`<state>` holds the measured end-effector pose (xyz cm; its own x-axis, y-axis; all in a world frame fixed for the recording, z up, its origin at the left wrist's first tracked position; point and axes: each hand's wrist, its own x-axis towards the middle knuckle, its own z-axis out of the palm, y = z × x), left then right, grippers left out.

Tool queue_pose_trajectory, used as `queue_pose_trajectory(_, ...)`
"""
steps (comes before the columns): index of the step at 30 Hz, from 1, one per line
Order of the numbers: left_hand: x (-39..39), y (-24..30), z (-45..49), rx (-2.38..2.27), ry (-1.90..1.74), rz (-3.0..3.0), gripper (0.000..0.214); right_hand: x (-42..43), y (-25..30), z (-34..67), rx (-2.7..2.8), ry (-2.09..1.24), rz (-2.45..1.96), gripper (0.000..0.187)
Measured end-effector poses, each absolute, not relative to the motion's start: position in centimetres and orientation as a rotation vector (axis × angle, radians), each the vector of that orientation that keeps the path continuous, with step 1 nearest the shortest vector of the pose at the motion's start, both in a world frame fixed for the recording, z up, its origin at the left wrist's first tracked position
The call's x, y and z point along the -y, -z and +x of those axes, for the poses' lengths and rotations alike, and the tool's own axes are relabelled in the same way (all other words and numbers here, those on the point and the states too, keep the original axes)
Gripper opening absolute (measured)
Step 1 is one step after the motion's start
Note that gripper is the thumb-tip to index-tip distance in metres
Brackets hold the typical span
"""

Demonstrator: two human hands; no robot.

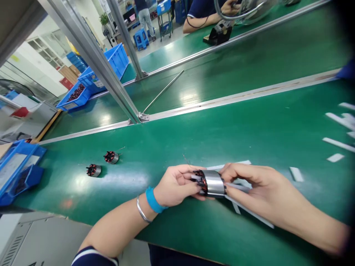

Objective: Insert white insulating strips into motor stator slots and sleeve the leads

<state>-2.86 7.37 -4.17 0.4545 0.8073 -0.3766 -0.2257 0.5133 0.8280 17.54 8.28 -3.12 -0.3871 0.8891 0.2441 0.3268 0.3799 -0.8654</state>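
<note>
A silver motor stator with copper windings is held low over the green bench, between both hands. My left hand grips its left end, fingers curled round it. My right hand pinches its right side, with a thin white strip running out beneath the fingers. Two more small stators lie on the mat to the left, apart from my hands.
White paper strips are scattered at the right. Blue bins stand at the left edge, more blue crates beyond a slanting aluminium post. Another person works at the far bench.
</note>
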Motion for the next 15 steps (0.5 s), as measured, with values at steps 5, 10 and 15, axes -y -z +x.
queue_pose_trajectory(5,-7.0,4.7,-2.5,-0.977,-0.848,0.923,0.034,-7.5,4.2,17.5,1.925,-0.927,-1.12,0.014)
queue_pose_trajectory(10,-6.7,5.2,-2.7,-0.944,-0.891,0.975,0.015,-7.8,4.8,17.6,1.994,-0.939,-1.064,0.01)
queue_pose_trajectory(15,-6.9,5.1,-2.8,-0.964,-0.846,0.9,0.021,-8.4,4.0,17.0,1.963,-1.04,-0.978,0.023)
